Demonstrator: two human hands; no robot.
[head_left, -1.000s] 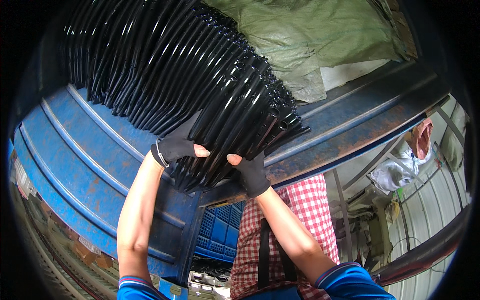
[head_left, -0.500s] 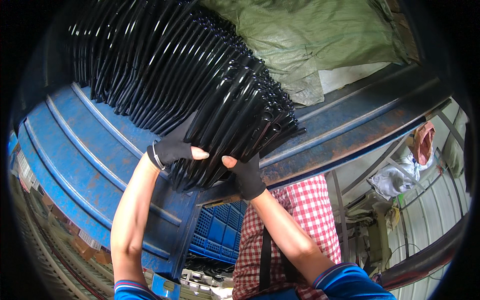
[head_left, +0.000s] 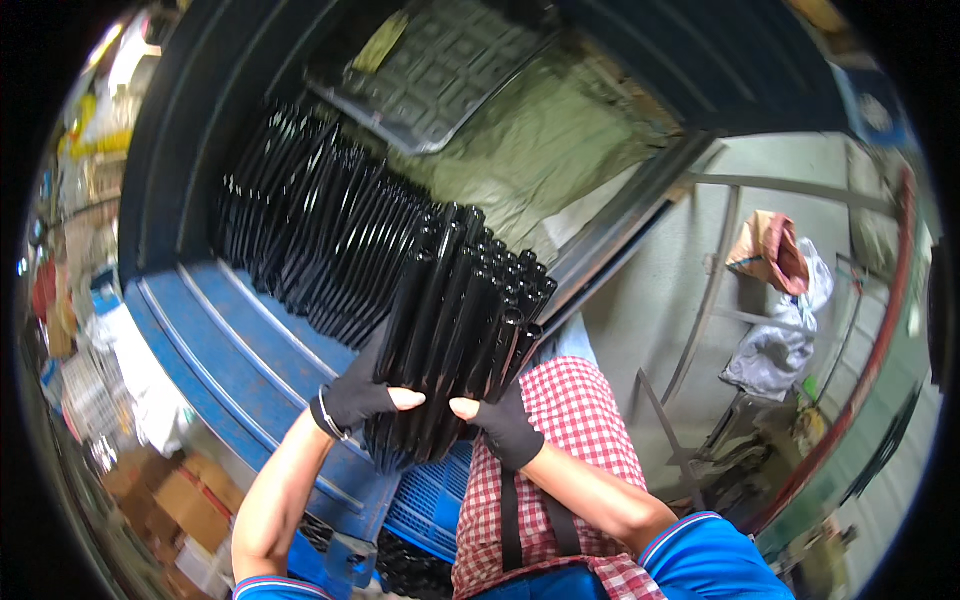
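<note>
A thick bundle of glossy black tubes (head_left: 450, 320) is clasped between my two hands, its round ends tilted up and away from me. My left hand (head_left: 360, 396), in a black glove with bare fingertips and a pale band at the wrist, grips the bundle's near left side with the thumb across the front. On the near right side my right hand (head_left: 503, 424), gloved the same way, is closed on it with its thumb showing. Most fingers are hidden behind the tubes. Beyond the bundle, a long stack of similar bent black tubes (head_left: 330, 235) leans in rows inside the blue metal bin.
The ribbed blue bin floor (head_left: 240, 335) lies at left, with its dark wall (head_left: 165, 170) behind. A green woven sheet (head_left: 520, 160) and a dark moulded tray (head_left: 440, 65) lie at the back. Blue plastic crates (head_left: 432, 505) stand below; cardboard boxes (head_left: 190, 490) at lower left; bags (head_left: 770, 350) at right.
The bundle has come away from the stack, toward me and lifted, held in both hands. My view has swung, so more of the bin and the floor at right shows.
</note>
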